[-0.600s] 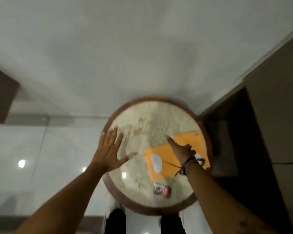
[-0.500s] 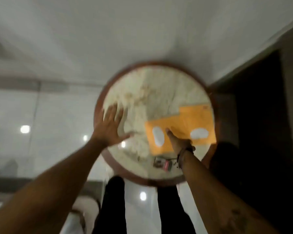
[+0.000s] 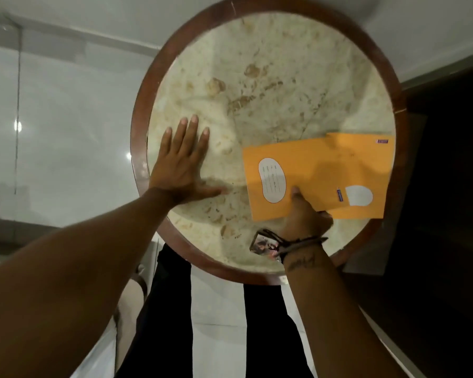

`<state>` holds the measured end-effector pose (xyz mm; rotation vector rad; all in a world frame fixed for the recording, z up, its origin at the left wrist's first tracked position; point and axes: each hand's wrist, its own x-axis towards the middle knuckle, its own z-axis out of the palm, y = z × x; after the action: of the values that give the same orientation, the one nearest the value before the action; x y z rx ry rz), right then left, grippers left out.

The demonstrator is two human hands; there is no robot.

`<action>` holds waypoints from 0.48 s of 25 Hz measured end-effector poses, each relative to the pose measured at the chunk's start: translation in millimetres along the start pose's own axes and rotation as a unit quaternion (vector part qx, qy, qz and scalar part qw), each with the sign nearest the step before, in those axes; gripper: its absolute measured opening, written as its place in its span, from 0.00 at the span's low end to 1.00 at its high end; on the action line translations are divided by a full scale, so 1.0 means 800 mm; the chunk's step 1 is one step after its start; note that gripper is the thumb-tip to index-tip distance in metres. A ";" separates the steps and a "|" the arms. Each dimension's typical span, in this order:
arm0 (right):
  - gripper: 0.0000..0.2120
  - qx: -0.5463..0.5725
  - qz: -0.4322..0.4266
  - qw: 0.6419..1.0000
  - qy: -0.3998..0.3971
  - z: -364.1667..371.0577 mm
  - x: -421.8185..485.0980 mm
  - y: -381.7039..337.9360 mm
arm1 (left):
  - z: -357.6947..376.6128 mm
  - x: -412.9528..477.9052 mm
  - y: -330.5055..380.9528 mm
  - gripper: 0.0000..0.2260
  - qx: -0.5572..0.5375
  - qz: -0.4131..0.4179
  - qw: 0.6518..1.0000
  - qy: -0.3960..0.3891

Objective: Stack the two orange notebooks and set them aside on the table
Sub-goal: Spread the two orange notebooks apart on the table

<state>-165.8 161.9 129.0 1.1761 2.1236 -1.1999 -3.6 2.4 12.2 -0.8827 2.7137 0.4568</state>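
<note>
Right hand (image 3: 305,214) now down on the near edge of the nearer notebook (image 3: 298,170); half a second ago only reaching toward it, fingertip just arriving at that edge. Thumb (image 3: 295,190) on top of the cover beside the white oval label, remaining fingers hidden under or behind the edge. Looks like a pinch grasp on the cover, though underside contact can't be confirmed. Dark bracelet on that wrist (image 3: 298,245).

Left hand (image 3: 182,165) flat on the table (image 3: 257,77), fingers spread and released, holding nothing. Same spot at left side of the table as before, just bracing.

Second notebook (image 3: 366,165) partly under the first, offset to the right and slightly farther, close to the table's right rim. Overlapped but not squared up: corners and edges clearly staggered, labels facing different ways. Both flat on the table, right half. Layout of the pair unchanged from earlier frames.

Small dark object (image 3: 262,245) near the table's near edge, just beside the right wrist; too blurred to identify.

Read on progress: grasp phase started, stacking not done. Probable next need: lift or slide the nearer notebook to align over the other, then move the pair aside. Risk: thin cover flexing under a one-edge pinch, lower notebook dragging toward the rim.
</note>
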 end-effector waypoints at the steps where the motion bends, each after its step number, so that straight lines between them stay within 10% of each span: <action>1: 0.21 -0.012 -0.052 0.999 -0.008 0.004 0.001 -0.006 | -0.002 -0.001 0.003 0.61 0.011 -0.005 1.000 0.009; 7: 0.15 -0.017 -0.338 0.919 -0.201 0.059 0.022 -0.098 | -0.005 0.000 0.001 0.58 0.006 -0.010 1.000 -0.002; 12: 0.18 -0.108 -0.291 0.917 -0.252 0.162 0.052 -0.136 | 0.001 0.000 -0.002 0.57 0.011 0.002 1.000 0.010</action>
<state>-284.7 42.7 83.2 0.0893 2.1603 -1.2765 -2.1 1.6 11.3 -0.8819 2.7341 0.4208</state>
